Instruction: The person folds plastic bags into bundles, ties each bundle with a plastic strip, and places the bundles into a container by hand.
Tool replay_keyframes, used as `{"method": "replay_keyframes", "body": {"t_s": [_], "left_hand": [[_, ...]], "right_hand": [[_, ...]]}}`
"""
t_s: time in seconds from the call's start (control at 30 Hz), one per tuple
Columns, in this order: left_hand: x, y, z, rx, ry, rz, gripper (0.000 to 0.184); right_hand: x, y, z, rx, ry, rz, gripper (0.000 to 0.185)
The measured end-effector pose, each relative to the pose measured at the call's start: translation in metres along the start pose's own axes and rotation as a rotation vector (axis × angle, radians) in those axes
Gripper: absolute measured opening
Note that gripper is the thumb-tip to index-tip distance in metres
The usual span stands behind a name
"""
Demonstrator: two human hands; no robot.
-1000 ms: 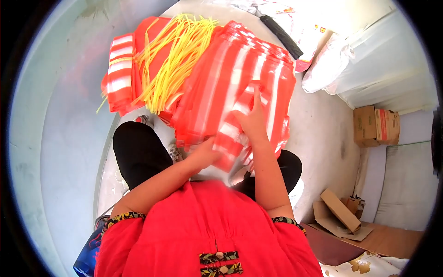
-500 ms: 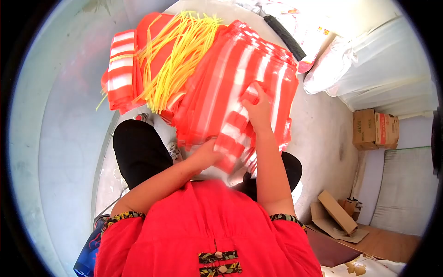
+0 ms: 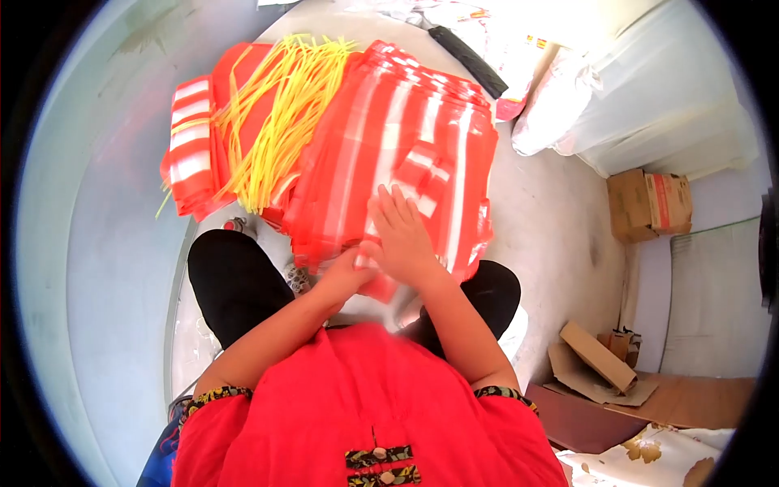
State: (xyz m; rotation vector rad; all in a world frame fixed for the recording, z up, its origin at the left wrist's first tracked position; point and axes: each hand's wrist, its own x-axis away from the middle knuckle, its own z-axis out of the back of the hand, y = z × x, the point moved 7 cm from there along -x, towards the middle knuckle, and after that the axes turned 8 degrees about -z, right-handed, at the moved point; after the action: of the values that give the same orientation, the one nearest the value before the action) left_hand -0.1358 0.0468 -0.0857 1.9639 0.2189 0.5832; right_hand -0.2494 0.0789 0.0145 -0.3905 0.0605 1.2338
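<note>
Shows folded striped strip (image 3: pixel 421 169) lying on stack of red-and-white sheeting (image 3: pixel 361 154) | spreads right hand (image 3: pixel 403 241) open over strip | pinches near end with left hand (image 3: pixel 345 274), fingertips partly hidden | likely handles light, limp, slippery; best taken at folded edges

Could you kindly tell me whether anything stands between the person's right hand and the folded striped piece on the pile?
Nothing visible does: the right hand lies spread over the near part of the folded striped piece. The yellow strips lie off to the left, out of the way.
</note>
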Motion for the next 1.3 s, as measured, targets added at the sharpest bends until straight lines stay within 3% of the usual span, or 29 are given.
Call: {"method": "replay_keyframes", "body": {"t_s": [0.13, 0.5, 0.93, 1.23, 1.3], "left_hand": [[0.001, -0.008, 0.000, 0.002, 0.010, 0.012, 0.048], [0.001, -0.002, 0.001, -0.102, 0.026, 0.068, 0.040], [-0.003, -0.006, 0.003, -0.181, -0.109, 0.104, 0.037], [0.008, -0.013, 0.002, -0.039, -0.114, 0.127, 0.037], [0.008, -0.010, 0.000, 0.069, -0.106, 0.136, 0.037]], "right_hand": [[-0.008, 0.044, -0.016, -0.009, -0.026, -0.171, 0.074], [-0.066, 0.094, -0.024, 0.089, 0.021, -0.275, 0.078], [-0.090, 0.108, -0.027, 0.192, 0.038, -0.327, 0.079], [-0.085, 0.112, -0.021, 0.010, 0.089, -0.366, 0.065], [-0.066, 0.116, -0.015, -0.262, 0.205, -0.423, 0.061]]}}
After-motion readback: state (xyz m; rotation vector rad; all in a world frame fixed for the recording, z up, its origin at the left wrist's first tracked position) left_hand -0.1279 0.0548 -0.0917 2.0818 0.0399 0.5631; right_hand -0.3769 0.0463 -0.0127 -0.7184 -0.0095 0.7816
